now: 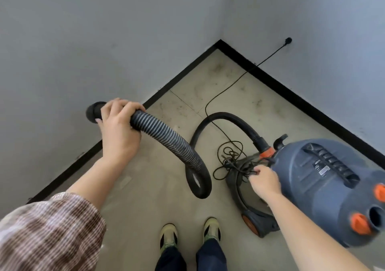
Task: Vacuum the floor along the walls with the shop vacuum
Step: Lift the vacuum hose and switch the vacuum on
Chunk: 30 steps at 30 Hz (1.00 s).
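The job looks barely begun. The left hand [117,125] has its grip clamped round the ribbed hose [166,137] just behind the open cuff [93,112], which is held up in the air against the wall [83,41], well off the floor [145,187]. No floor tool or wand shows on that end. The right hand [264,181] has its grip closed on loops of the tangled power cord [229,152] beside the shop vacuum [318,179], which stands on the floor just right of the person's shoes [211,229]. The cord runs on to a plug [288,40] in the right-hand wall. Dusty smudges lie on the tiles near the corner and along the black baseboard [291,91], so I judge the edges not yet vacuumed: the cord needs freeing and the hose end lowering first.
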Available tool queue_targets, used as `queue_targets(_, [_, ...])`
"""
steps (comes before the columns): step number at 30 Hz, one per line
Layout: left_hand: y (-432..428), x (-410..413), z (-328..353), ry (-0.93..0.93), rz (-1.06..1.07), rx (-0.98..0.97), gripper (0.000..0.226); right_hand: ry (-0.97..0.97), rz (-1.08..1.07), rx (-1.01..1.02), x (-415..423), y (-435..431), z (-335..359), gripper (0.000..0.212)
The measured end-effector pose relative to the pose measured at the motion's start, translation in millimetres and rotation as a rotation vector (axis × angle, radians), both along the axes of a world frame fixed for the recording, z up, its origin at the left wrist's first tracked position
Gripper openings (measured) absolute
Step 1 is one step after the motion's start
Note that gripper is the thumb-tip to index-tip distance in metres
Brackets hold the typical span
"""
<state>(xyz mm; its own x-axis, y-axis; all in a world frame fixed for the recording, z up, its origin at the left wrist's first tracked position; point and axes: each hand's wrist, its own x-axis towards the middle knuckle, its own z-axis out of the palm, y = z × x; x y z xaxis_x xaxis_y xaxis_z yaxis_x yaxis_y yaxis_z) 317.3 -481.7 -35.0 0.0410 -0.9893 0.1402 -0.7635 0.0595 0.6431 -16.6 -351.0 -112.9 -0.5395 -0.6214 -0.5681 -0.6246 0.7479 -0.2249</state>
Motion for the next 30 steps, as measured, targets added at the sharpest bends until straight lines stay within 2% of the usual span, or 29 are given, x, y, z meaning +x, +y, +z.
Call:
queue_targets(2, [2, -33, -3, -0.078, -0.110, 0.060, 0.046, 0.152, 0.071, -0.131, -16, -1, 15, 0.045])
queue_targets(4, [3, -66, -8, -0.103, -0.171, 0.126, 0.043, 0.329, 0.173, -0.168, -43, 2, 29, 0.046])
queue_targets(6, [6, -99, -14, -0.112, -0.215, 0.198, 0.042, 0.455, 0.188, -0.110, -77, 12, 41, 0.055])
queue_targets(8, [12, -129, -21, -0.124, -0.254, 0.256, 0.044, 0.503, 0.155, -0.013, -111, 25, 45, 0.068])
queue_targets(12, [23, -180, -41, -0.130, -0.279, 0.313, 0.040, 0.490, 0.142, 0.053, -167, 34, 35, 0.082])
queue_targets(16, [30, -219, -56, -0.184, -0.212, 0.354, 0.036, 0.479, 0.161, -0.012, -195, 37, 14, 0.073])
queue_targets(21, [27, -251, -57, -0.291, -0.242, 0.358, 0.035, 0.504, 0.182, -0.134, -216, 61, -4, 0.071])
queue_targets(30, [37, -310, -45, -0.318, -0.370, 0.350, 0.041, 0.441, -0.021, -0.066, -268, 137, 5, 0.077])
